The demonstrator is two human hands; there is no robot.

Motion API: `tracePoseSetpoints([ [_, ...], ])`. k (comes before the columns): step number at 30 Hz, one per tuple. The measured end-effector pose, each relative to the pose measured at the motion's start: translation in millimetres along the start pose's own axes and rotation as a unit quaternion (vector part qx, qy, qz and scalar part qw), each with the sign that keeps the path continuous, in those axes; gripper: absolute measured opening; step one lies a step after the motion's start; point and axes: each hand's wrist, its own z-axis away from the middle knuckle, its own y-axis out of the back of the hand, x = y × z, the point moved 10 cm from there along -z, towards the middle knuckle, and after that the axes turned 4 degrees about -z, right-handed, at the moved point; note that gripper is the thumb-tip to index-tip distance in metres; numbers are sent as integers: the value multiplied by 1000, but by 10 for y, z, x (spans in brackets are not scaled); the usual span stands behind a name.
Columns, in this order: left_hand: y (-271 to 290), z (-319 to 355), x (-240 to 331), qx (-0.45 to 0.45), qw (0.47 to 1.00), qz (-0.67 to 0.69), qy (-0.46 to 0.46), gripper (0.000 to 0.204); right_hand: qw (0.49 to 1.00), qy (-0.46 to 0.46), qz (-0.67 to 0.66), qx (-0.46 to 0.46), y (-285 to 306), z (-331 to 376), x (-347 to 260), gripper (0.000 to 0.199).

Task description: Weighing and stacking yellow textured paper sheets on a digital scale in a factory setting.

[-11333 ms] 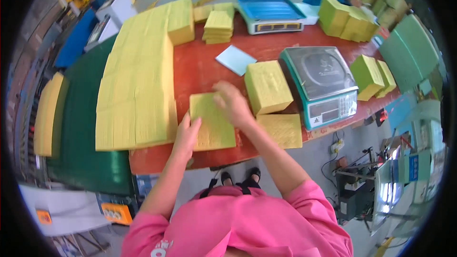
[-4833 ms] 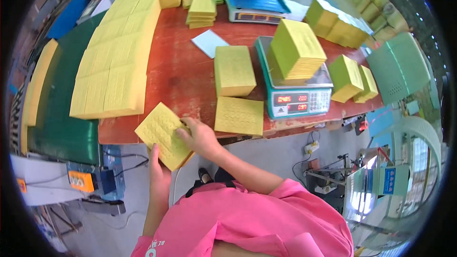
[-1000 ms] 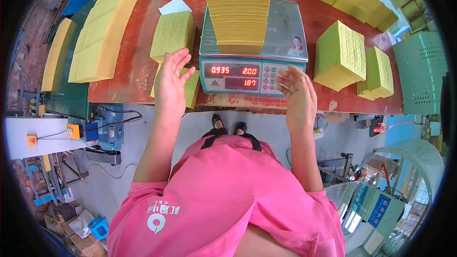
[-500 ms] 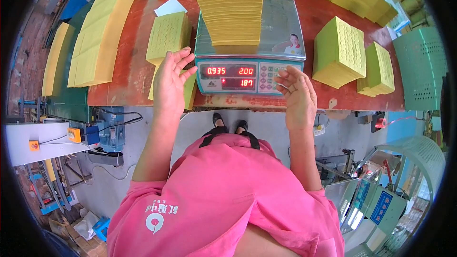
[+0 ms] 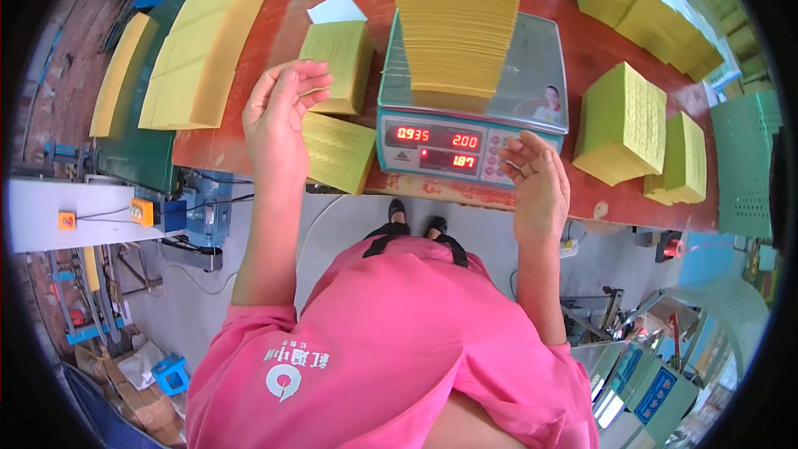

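Head view: my left hand hovers open at centre left above a yellow stack; my right hand, fingers spread and empty, touches the scale bearing tall yellow paper, top centre.

A tall stack of yellow paper sheets is set upright on the steel platform of a digital scale, its edges squared and its top cut off by the upper edge of the view. The scale is placed at the near edge of a red-brown table, with its lit red display turned toward the person. A thin, flat bundle of yellow sheets is laid just left of the scale, overhanging the table edge.
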Motion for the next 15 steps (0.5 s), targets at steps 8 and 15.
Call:
tracePoseSetpoints([
  [8,-387,133,104,-108,979,-157,-70,10,999,-8,23,29,-208,11,244,32],
  [15,-1436,-384,1259,-207,820,-277,-456,20,999,20,11,37,-462,377,365,31],
])
